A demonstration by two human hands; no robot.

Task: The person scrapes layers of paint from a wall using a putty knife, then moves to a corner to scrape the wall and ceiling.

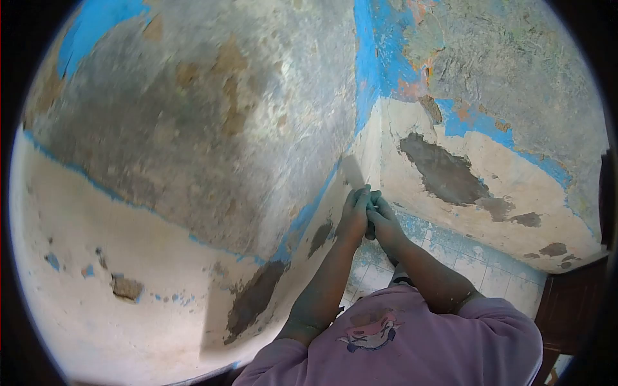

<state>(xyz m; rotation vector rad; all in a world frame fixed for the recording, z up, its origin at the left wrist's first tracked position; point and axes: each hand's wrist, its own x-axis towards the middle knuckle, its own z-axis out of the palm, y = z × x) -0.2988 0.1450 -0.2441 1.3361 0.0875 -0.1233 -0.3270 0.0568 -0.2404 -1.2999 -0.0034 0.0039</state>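
Observation:
Both of my hands are together in front of the wall corner, closed around one tool. It looks like a scraper (pixel 352 172); its flat grey blade points up toward the corner, and most of its handle is hidden by my fingers. My left hand (pixel 352 217) wraps the handle from the left. From the right, my right hand (pixel 385 222) grips it too, the fingers of both hands meeting. Whether the blade touches the wall I cannot tell. Beside it, the left wall (pixel 290 128) shows bare grey plaster above a strip of blue paint (pixel 306 219).
The right wall (pixel 515 64) has flaking blue paint and dark bare patches (pixel 444 170) in its cream lower part. Floor tiles (pixel 467 264) splashed with white and blue lie below. A dark brown wooden piece of furniture or door (pixel 573 302) stands at the right.

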